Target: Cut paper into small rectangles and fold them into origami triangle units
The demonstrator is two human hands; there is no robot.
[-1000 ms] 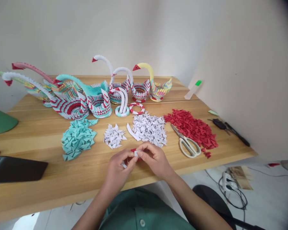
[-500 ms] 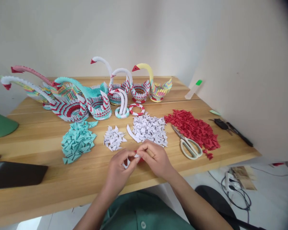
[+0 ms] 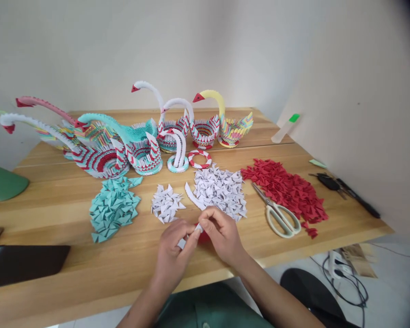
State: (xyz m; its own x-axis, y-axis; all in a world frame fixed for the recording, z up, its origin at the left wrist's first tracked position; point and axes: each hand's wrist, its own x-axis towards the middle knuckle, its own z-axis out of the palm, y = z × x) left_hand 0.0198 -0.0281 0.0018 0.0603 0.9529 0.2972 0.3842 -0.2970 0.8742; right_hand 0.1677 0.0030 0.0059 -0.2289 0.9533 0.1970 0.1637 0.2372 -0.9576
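Note:
Near the table's front edge, my left hand (image 3: pixel 176 246) and my right hand (image 3: pixel 224 237) meet fingertip to fingertip, both closed in a pinch. Between them is a small white folded paper piece (image 3: pixel 198 227), mostly covered by the fingers. More white paper (image 3: pixel 182 243) shows under my left fingers. Some red paper (image 3: pixel 204 238) peeks out beneath my right hand; whether it is held I cannot tell. Just beyond the hands lie a curved white strip of joined pieces (image 3: pixel 193 196), a large pile of white paper triangles (image 3: pixel 222 189) and a smaller white pile (image 3: pixel 166 203).
Turquoise triangles (image 3: pixel 114 207) are heaped on the left, red triangles (image 3: pixel 289 189) on the right beside scissors (image 3: pixel 283 221). Several paper swans (image 3: pixel 102 159) and a red-white ring (image 3: pixel 200 159) stand behind. A dark device (image 3: pixel 25 265) is front left; keys (image 3: pixel 328 182) are far right.
The view has shifted slightly, so the table's things sit a little lower and mostly farther right. Both hands keep their pinch on the white piece, with only small finger movement.

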